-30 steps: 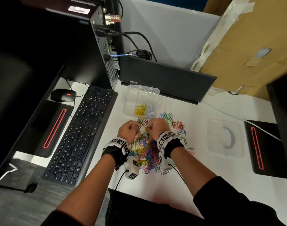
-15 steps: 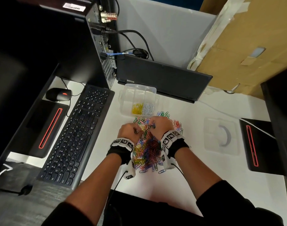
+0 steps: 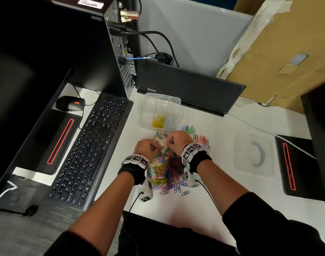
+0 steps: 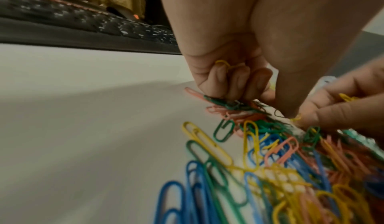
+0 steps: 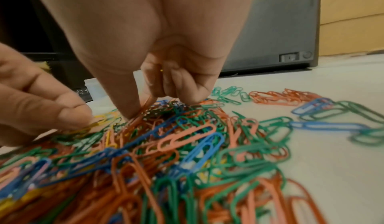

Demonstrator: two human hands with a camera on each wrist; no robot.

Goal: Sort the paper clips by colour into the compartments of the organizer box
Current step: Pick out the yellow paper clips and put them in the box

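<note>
A white worktop point(image 3: 222, 182) sits in an office corner, with a black keyboard point(image 3: 89, 150) on its left side, a black computer tower point(image 3: 119, 47) behind that, and a large brown cardboard sheet point(image 3: 287, 58) leaning at the back right. A dark flat laptop-like slab point(image 3: 189, 87) stands along the back edge.

Just in front of that slab lies the clear plastic organizer box point(image 3: 159, 102); one of its near compartments holds yellow clips point(image 3: 158, 122) and the one beside it on the right holds white clips point(image 3: 172, 122). The box's clear lid point(image 3: 254, 154) lies well apart on the right.

A dense heap of loose coloured paper clips point(image 3: 169, 169), blue, green, yellow, orange and pink, spreads on the worktop just near the box.

Both hands are down on the far edge of the heap, close together. The left hand point(image 3: 148, 147) has its fingers curled in, with a yellow clip point(image 4: 223, 63) tucked under them, thumb tip pressing into the pile. The right hand point(image 3: 178, 140) is likewise clenched, fingers curled with a small yellow bit point(image 5: 161, 70) showing between them; its thumb and forefinger pinch down among the orange clips point(image 5: 143, 111).
</note>
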